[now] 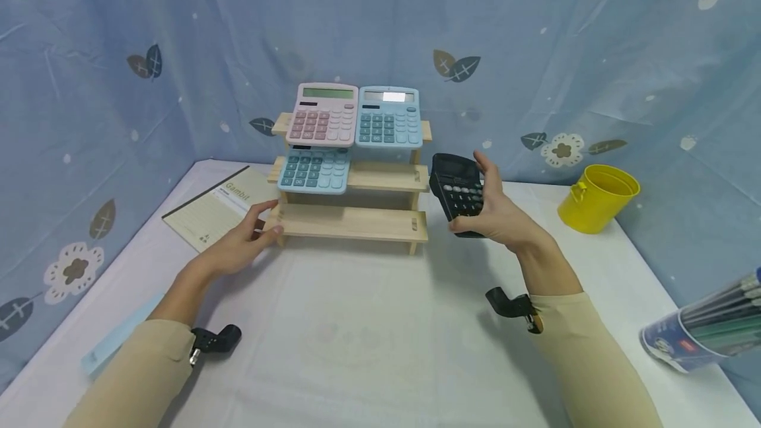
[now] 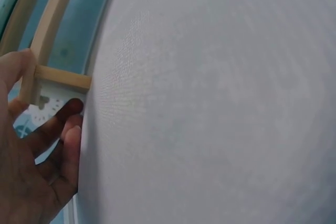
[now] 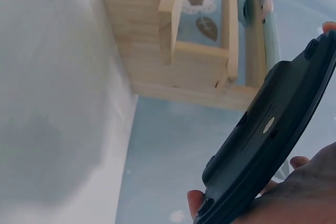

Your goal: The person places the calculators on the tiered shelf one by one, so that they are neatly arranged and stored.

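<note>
A three-tier wooden stand (image 1: 357,222) sits at the back middle of the table. Its top tier carries a pink calculator (image 1: 323,114) and a blue calculator (image 1: 389,117); another blue calculator (image 1: 314,169) lies on the middle tier's left half. My left hand (image 1: 266,220) holds the left end of the bottom tier, with the post (image 2: 37,80) between thumb and fingers. My right hand (image 1: 470,191) grips a black calculator (image 1: 454,183) in the air just right of the stand, keys tilted toward me. The right wrist view shows its dark back (image 3: 273,129) and the stand's side (image 3: 173,72).
A tan "Gambit" notebook (image 1: 222,207) lies left of the stand. A yellow bucket (image 1: 597,198) stands at the back right, a pack of pencils (image 1: 707,332) at the right edge, a pale blue strip (image 1: 121,339) near the left edge. Blue patterned cloth hangs behind the white table (image 1: 368,335).
</note>
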Demonstrator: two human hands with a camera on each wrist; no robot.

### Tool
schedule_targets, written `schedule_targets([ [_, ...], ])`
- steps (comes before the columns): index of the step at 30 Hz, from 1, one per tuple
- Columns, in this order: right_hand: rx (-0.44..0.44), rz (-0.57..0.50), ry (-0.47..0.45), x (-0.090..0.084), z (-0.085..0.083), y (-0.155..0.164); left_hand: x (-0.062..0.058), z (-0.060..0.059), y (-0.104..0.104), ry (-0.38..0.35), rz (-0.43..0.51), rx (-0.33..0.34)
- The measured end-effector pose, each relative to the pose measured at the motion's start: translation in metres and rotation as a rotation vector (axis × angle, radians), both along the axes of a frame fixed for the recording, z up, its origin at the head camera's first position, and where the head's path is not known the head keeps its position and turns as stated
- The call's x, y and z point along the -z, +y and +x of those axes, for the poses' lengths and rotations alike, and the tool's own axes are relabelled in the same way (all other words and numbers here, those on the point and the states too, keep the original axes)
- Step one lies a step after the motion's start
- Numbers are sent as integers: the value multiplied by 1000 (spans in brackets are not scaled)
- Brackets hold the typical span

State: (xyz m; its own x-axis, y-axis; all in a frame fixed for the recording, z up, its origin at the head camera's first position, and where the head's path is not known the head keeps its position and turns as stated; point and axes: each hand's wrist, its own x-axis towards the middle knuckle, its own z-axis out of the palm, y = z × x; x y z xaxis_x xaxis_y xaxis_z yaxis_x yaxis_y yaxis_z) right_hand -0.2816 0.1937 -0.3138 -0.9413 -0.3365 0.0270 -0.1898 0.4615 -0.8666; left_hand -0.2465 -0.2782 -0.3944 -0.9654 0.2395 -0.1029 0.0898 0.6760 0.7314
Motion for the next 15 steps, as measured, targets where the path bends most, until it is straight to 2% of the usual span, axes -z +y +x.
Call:
schedule_targets([
  [7, -54, 25, 41, -2, 3, -19, -3, 5, -2, -13, -25, -23],
  [15, -49, 175, 87, -8, 7, -43, 0, 2, 2, -10, -10, -19],
])
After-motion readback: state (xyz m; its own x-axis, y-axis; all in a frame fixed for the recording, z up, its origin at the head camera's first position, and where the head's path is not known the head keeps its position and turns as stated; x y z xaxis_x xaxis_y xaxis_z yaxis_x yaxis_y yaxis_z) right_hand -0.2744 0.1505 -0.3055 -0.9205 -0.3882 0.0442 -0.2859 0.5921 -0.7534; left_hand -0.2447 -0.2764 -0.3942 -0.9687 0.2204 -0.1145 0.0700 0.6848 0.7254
